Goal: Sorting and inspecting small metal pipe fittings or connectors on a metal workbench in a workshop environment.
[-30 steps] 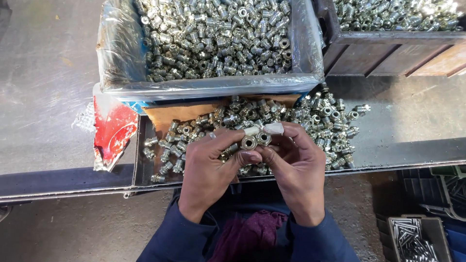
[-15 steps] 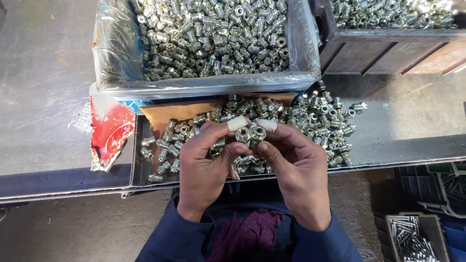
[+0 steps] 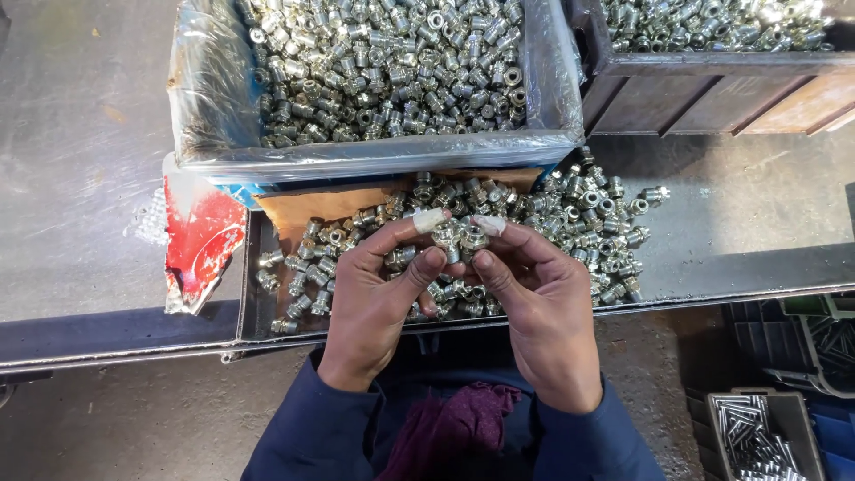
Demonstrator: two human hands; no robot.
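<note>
From the head view, your left hand [image 3: 374, 298] and right hand [image 3: 543, 312] meet over the near edge of the desk [image 3: 80, 160], their fingers [image 3: 419, 223] pinched together on a small cluster of silver metal fittings [image 3: 463, 236]. Both forefingers wear pale tape. Beneath your hands a loose heap of fittings [image 3: 579, 214] spreads across the desk's near edge on brown cardboard [image 3: 303, 205]. Further back, a plastic-lined box [image 3: 205, 116] sits heaped with the same fittings, and a dark wooden crate [image 3: 704, 85] at the far right corner holds more. A small grey bin [image 3: 784, 410] of metal pins stands on the floor at lower right.
</note>
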